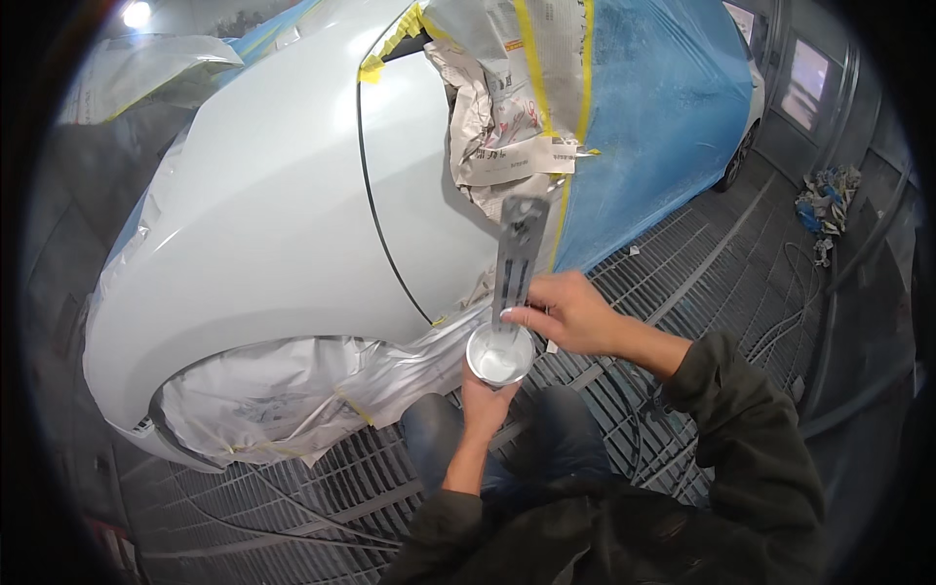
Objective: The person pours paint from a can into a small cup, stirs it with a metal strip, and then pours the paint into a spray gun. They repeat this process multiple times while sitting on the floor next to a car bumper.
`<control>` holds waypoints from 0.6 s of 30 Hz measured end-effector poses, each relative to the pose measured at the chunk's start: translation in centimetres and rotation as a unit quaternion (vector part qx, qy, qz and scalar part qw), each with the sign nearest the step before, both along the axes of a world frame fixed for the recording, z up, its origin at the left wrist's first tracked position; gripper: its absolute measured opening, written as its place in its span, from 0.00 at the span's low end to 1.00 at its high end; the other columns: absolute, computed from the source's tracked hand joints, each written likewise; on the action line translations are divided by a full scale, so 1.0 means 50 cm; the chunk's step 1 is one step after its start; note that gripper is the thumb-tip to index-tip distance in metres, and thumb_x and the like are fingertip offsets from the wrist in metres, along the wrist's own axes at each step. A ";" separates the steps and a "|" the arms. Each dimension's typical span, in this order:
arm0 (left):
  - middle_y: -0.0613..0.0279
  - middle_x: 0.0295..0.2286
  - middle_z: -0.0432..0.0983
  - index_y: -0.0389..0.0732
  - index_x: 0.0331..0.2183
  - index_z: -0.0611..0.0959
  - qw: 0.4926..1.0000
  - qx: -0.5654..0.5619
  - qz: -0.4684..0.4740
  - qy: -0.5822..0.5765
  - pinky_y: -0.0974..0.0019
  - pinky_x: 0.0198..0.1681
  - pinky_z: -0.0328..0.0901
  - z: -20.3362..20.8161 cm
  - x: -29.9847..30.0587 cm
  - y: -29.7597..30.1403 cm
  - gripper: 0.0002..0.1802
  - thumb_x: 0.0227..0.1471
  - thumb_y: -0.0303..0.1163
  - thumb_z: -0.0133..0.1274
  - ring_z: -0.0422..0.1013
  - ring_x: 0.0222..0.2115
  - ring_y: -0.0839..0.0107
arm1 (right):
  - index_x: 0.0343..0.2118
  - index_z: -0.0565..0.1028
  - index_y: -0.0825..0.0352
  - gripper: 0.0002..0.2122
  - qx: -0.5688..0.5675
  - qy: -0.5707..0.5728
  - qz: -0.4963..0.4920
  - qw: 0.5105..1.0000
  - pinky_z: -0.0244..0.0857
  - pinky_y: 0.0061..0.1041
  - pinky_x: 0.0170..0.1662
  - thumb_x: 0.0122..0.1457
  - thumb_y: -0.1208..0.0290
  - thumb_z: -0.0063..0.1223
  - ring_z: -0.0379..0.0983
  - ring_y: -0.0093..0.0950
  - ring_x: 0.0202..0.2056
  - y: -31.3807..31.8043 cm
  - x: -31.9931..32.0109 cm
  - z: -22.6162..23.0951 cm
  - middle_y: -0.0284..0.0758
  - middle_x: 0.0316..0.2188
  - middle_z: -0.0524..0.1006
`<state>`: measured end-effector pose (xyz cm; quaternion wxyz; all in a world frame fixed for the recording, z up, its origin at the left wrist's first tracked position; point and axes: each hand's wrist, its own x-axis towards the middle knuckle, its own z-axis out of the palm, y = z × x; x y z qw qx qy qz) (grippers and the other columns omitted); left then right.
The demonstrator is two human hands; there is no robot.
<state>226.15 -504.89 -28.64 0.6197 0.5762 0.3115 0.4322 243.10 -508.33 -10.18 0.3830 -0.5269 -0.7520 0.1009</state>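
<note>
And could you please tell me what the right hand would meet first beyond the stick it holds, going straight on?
Past the grey stick, the right hand would probably meet the car's white door panel, though depth is unclear.

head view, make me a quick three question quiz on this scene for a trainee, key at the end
1. Multiple choice: which hand holds the cup?
a) right
b) left
c) neither

2. True or false: the wheel arch is masked in blue.

3. Short answer: what is in the hand that does not hold the cup?

Key
1. b: the left hand grips the cup.
2. False: the sheeting there is whitish.
3. A slotted grey stick, in the right hand.
</note>
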 end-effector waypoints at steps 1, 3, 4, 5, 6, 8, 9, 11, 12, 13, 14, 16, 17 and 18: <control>0.56 0.51 0.73 0.37 0.58 0.66 1.000 0.008 0.006 0.005 0.62 0.58 0.65 0.003 0.002 0.004 0.42 0.41 0.18 0.67 0.71 0.53 0.66 | 0.31 0.79 0.69 0.13 -0.001 -0.004 0.000 1.000 0.65 0.37 0.28 0.60 0.62 0.62 0.72 0.45 0.23 -0.004 -0.004 -0.012 0.44 0.21 0.76; 0.55 0.50 0.74 0.36 0.56 0.68 0.999 0.025 0.018 0.014 0.62 0.56 0.66 0.008 0.008 0.013 0.42 0.39 0.20 0.69 0.72 0.52 0.65 | 0.33 0.79 0.69 0.12 -0.024 -0.017 -0.004 1.000 0.68 0.34 0.29 0.60 0.63 0.62 0.74 0.42 0.23 -0.025 -0.006 -0.022 0.43 0.22 0.78; 0.55 0.50 0.74 0.35 0.56 0.69 0.999 0.033 0.027 0.021 0.62 0.56 0.66 0.008 0.008 0.015 0.42 0.38 0.21 0.70 0.72 0.51 0.65 | 0.33 0.79 0.70 0.11 -0.038 0.015 -0.010 0.999 0.67 0.33 0.29 0.61 0.64 0.62 0.74 0.40 0.23 -0.031 -0.012 -0.016 0.43 0.22 0.78; 0.55 0.49 0.75 0.34 0.54 0.70 0.999 0.029 0.033 0.004 0.61 0.55 0.66 0.002 0.011 0.018 0.42 0.37 0.23 0.72 0.72 0.50 0.65 | 0.34 0.79 0.70 0.11 -0.053 0.046 -0.016 0.997 0.67 0.32 0.28 0.61 0.65 0.61 0.74 0.38 0.22 -0.034 -0.019 -0.010 0.43 0.22 0.78; 0.55 0.49 0.75 0.34 0.55 0.70 0.998 0.040 0.044 0.015 0.61 0.55 0.66 0.004 0.010 0.019 0.42 0.37 0.23 0.72 0.72 0.50 0.65 | 0.34 0.79 0.70 0.11 -0.067 0.077 -0.022 0.994 0.67 0.31 0.28 0.61 0.66 0.61 0.74 0.36 0.22 -0.035 -0.026 -0.002 0.43 0.22 0.78; 0.55 0.50 0.75 0.34 0.55 0.70 0.995 0.065 0.061 0.035 0.61 0.55 0.66 0.020 0.013 0.019 0.43 0.38 0.25 0.72 0.72 0.50 0.65 | 0.35 0.78 0.72 0.10 -0.016 0.103 -0.043 0.994 0.66 0.27 0.27 0.62 0.68 0.61 0.72 0.27 0.21 -0.012 -0.022 0.016 0.39 0.21 0.77; 0.55 0.50 0.74 0.34 0.56 0.70 0.997 0.049 0.050 0.021 0.61 0.56 0.66 0.030 0.017 0.019 0.43 0.39 0.26 0.72 0.72 0.51 0.65 | 0.34 0.77 0.73 0.10 0.008 0.129 -0.048 0.990 0.65 0.25 0.26 0.63 0.68 0.61 0.71 0.24 0.20 0.010 -0.015 0.015 0.38 0.20 0.76; 0.55 0.50 0.74 0.33 0.57 0.69 0.999 0.019 0.041 -0.001 0.61 0.56 0.65 0.052 0.009 0.028 0.44 0.39 0.27 0.73 0.72 0.51 0.65 | 0.36 0.76 0.75 0.10 -0.023 0.104 -0.058 0.993 0.69 0.23 0.29 0.65 0.70 0.57 0.73 0.20 0.23 0.030 -0.016 0.063 0.33 0.22 0.78; 0.54 0.51 0.74 0.33 0.57 0.69 0.999 0.010 0.035 -0.012 0.61 0.56 0.65 0.056 0.012 0.038 0.44 0.40 0.27 0.73 0.72 0.51 0.65 | 0.36 0.76 0.75 0.10 -0.042 0.102 -0.050 0.993 0.70 0.23 0.30 0.66 0.71 0.56 0.74 0.20 0.24 0.045 -0.010 0.068 0.34 0.23 0.78; 0.54 0.51 0.74 0.33 0.58 0.69 0.999 0.002 0.030 -0.022 0.61 0.57 0.65 0.058 0.015 0.049 0.44 0.40 0.27 0.72 0.71 0.51 0.65 | 0.36 0.76 0.75 0.10 -0.062 0.100 -0.042 0.992 0.71 0.24 0.30 0.67 0.71 0.55 0.75 0.20 0.25 0.065 -0.005 0.063 0.34 0.23 0.78; 0.54 0.51 0.74 0.33 0.58 0.68 0.999 -0.007 0.025 -0.033 0.61 0.57 0.65 0.062 0.016 0.059 0.45 0.41 0.27 0.72 0.71 0.52 0.65 | 0.36 0.76 0.75 0.10 -0.081 0.098 -0.035 0.991 0.72 0.24 0.31 0.67 0.71 0.54 0.75 0.20 0.26 0.084 0.001 0.055 0.34 0.24 0.78; 0.52 0.52 0.73 0.34 0.59 0.67 0.999 -0.012 0.043 -0.024 0.61 0.57 0.64 0.087 0.009 0.079 0.45 0.41 0.27 0.72 0.71 0.52 0.63 | 0.35 0.76 0.74 0.10 -0.140 0.103 0.001 0.985 0.71 0.24 0.29 0.68 0.70 0.52 0.76 0.20 0.26 0.112 0.003 0.048 0.34 0.23 0.78; 0.52 0.52 0.72 0.34 0.59 0.67 0.998 -0.005 0.055 -0.019 0.61 0.57 0.65 0.110 0.006 0.086 0.45 0.41 0.27 0.72 0.71 0.52 0.63 | 0.35 0.76 0.74 0.11 -0.158 0.106 0.009 0.982 0.71 0.24 0.28 0.68 0.69 0.52 0.76 0.20 0.25 0.120 -0.003 0.057 0.34 0.23 0.78; 0.52 0.52 0.72 0.34 0.59 0.66 0.998 0.002 0.067 -0.014 0.60 0.57 0.65 0.127 0.003 0.095 0.45 0.41 0.27 0.72 0.71 0.53 0.63 | 0.35 0.76 0.74 0.11 -0.176 0.108 0.018 0.978 0.70 0.23 0.28 0.68 0.69 0.52 0.76 0.20 0.25 0.128 -0.008 0.066 0.35 0.23 0.78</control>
